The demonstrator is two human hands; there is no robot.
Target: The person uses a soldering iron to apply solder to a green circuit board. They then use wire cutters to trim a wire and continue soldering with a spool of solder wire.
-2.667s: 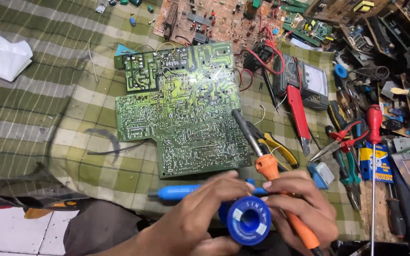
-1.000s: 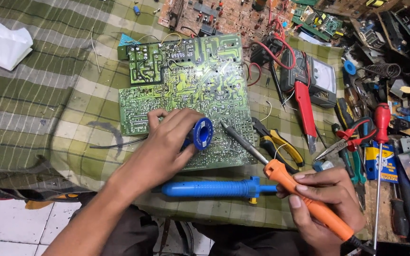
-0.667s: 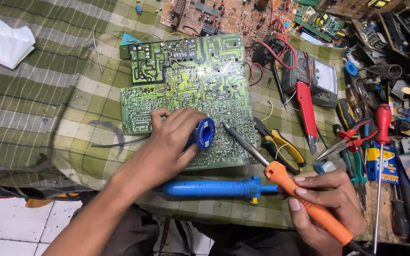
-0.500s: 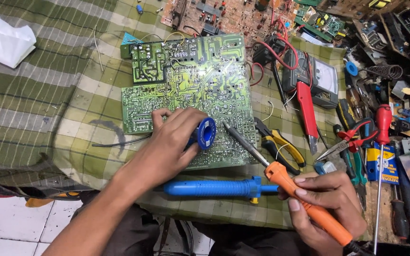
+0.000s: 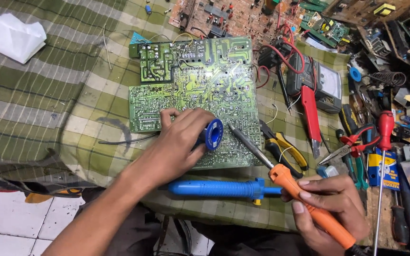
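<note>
- While the left hand (image 5: pixel 179 142) lay on the lower edge of the green circuit board (image 5: pixel 191 90), its fingers were curled round a blue solder spool (image 5: pixel 213 134), which it held against the board's solder side; the thumb pointed up towards the middle of the board.
- Gripped in the right hand (image 5: pixel 328 208), the orange-handled soldering iron (image 5: pixel 290 185) slanted up and to the left, the fingers closed round the handle in a pen-like grip, with the thumb and forefinger near its front end.
- Its dark metal tip (image 5: pixel 231 127) sat just beside the spool, over the board's lower right part; whether it touched the board could not be told.
- The board rested solder side up on a green checked cloth (image 5: pixel 48 104) that covered the work surface.
- A blue desoldering pump (image 5: pixel 224 188) lay on the cloth near the front edge, between the two forearms, its right end just beside the iron's handle.
- Yellow-handled pliers (image 5: pixel 283 151) lay just right of the board, partly under the iron's shaft.
- Further right sat a meter (image 5: pixel 326 85) with red and black leads, and a long red tool (image 5: pixel 310 116) lay beside it.
- Red-handled pliers (image 5: pixel 352 144) and a red-handled screwdriver (image 5: pixel 384 142) lay among the clutter of tools at the right edge.
- A brown circuit board (image 5: pixel 233 16) lay beyond the green one, at the top of the view.
- A crumpled white tissue (image 5: pixel 10 38) sat on the cloth at the far left, well apart from both hands.
</note>
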